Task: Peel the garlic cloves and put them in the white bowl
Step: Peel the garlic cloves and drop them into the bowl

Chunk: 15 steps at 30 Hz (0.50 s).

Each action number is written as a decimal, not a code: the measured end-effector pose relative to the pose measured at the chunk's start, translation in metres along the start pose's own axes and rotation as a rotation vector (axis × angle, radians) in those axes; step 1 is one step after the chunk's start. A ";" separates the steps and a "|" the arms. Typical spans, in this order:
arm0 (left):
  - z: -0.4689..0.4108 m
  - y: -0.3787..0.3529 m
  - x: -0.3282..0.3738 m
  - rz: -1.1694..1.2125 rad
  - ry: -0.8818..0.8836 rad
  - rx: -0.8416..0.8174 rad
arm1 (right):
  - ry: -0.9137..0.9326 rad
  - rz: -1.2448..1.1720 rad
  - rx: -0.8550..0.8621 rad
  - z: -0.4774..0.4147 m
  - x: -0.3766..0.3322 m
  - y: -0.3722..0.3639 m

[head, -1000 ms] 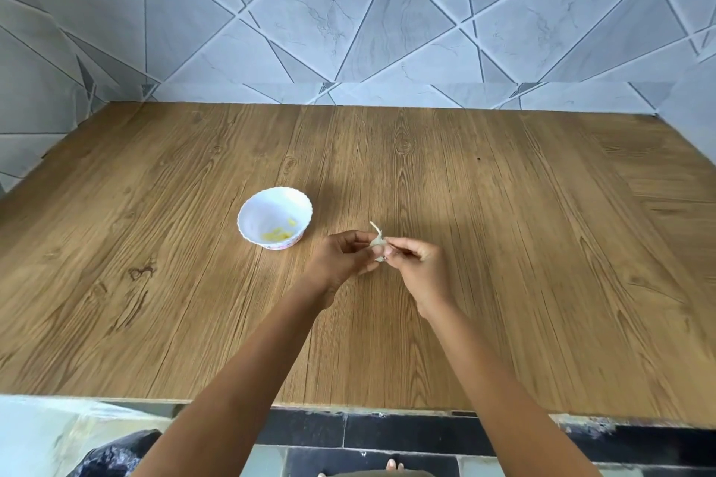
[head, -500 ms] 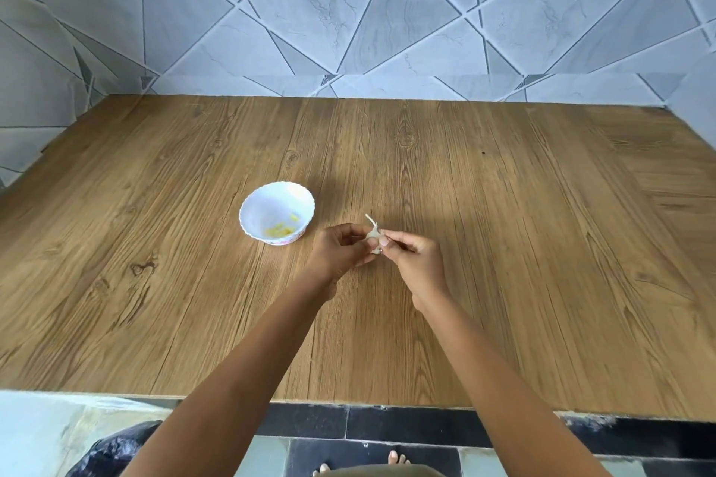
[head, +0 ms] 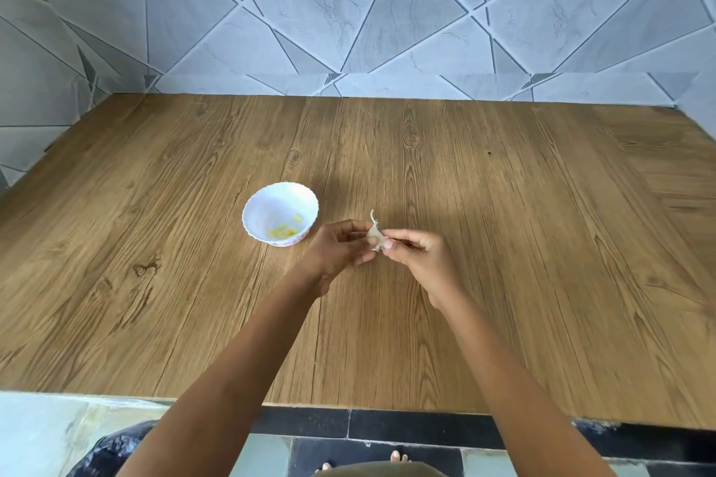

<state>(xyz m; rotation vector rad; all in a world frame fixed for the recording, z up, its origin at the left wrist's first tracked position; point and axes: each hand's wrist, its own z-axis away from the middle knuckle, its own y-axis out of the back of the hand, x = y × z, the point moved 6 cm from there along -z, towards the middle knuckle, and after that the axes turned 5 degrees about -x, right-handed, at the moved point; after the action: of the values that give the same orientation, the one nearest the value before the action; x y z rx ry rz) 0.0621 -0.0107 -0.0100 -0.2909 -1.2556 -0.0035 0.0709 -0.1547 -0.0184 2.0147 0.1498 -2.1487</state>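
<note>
Wooden tabletop (head: 523,283), head view. The white bowl (head: 252,211) stands left of centre, with bare wood on every side of it. The left hand (head: 341,248) and right hand (head: 416,257) meet just right of the bowl, both pinching a garlic clove (head: 375,235); a narrow strip of wood separates the left hand from the bowl's rim. The two forearms cross the near edge and converge toward the centre. Broad bare wood lies to the far left, the far right and beyond the hands. A tiled wall (head: 348,12) closes the far edge and both sides.
</note>
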 end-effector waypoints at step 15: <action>0.005 0.001 0.015 -0.301 -0.134 0.116 | 0.055 0.159 0.016 0.002 -0.013 -0.005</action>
<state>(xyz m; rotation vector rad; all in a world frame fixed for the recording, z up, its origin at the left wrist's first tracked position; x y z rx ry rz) 0.0620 -0.0058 0.0052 -0.0002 -1.4177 -0.1711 0.0689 -0.1495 -0.0057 2.0221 -0.0197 -2.0058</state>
